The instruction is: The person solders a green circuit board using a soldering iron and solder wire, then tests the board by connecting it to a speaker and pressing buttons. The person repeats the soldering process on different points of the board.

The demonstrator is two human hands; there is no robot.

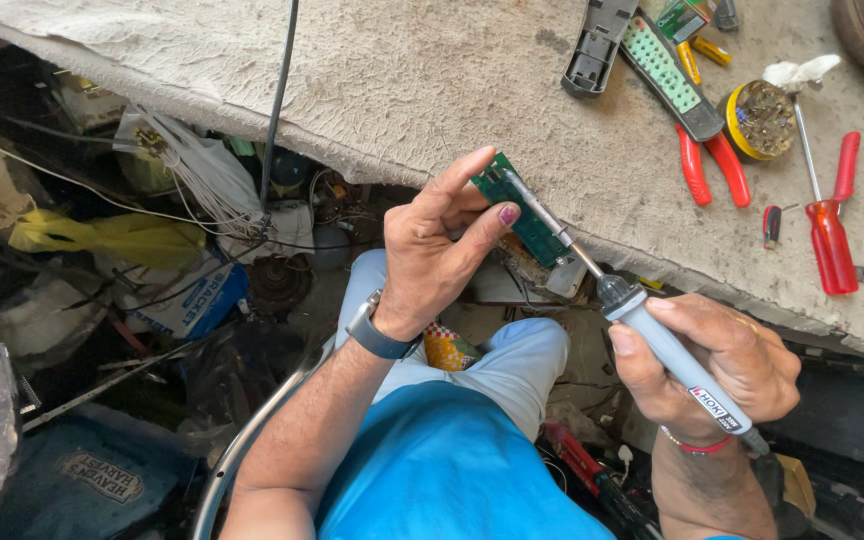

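My left hand [444, 247] pinches a small green circuit board [524, 215] between thumb and fingers, at the edge of the grey workbench [432, 80]. A dark watch sits on that wrist. My right hand [717, 365] grips the grey handle of a soldering iron [652, 335]. Its metal tip lies across the top of the board, touching it.
On the bench at the upper right lie red-handled pliers [710, 165], a red screwdriver [830, 235], a yellow-rimmed round tin [758, 120], a remote-control shell [597, 45] and its green keypad board [664, 70]. Below the bench lies clutter: wires [197, 175], bags, a black cable [277, 100].
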